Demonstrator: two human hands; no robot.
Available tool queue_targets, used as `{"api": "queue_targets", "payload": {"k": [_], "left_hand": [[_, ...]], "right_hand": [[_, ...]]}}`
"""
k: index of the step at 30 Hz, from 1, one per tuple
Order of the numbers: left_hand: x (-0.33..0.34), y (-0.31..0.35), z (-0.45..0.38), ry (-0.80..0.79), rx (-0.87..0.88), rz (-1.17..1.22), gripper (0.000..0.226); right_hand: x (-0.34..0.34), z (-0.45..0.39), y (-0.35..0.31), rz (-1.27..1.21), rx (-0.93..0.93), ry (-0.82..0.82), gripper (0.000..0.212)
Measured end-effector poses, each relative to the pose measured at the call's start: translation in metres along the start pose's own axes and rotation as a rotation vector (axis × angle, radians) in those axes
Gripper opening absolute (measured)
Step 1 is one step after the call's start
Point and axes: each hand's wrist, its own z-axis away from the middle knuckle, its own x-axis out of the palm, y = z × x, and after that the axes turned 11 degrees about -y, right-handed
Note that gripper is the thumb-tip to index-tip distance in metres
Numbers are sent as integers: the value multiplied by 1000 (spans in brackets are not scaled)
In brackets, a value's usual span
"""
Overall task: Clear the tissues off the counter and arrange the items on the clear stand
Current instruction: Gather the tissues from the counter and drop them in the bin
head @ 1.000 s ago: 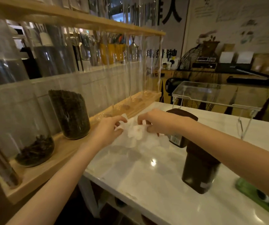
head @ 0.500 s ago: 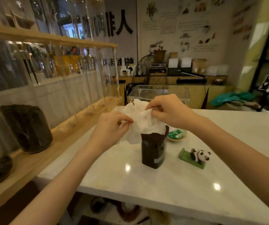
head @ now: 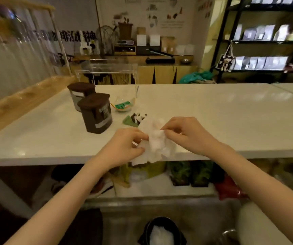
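Tissue, white and crumpled, is hanging between both hands at the near edge of the white worktop. The left hand is pinching its left side with fingers curled shut on the paper; the right hand is pinching the upper right part between thumb and fingertips. Just behind the wad, a panda figurine is lying on a green base. Left of it, a dark brown canister is standing upright, showing pale lettering too blurred to read, and a second brown canister with a pale label is standing just behind it. A small clear dish holding a green packet is sitting near the foot of the clear stand at the worktop's far edge. Below, a dark bin is holding white paper. Large black characters are showing on the far wall, unreadable.
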Motion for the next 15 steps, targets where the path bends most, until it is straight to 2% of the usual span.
{"api": "queue_targets", "payload": {"k": [8,15], "left_hand": [[122,-10,19,-189,-148,80,26],[255,-81,12,-340,-356,188,26]], "right_hand": [[74,81,65,-201,184,-197,25],[197,109,161,-380,410,-265,36]]}}
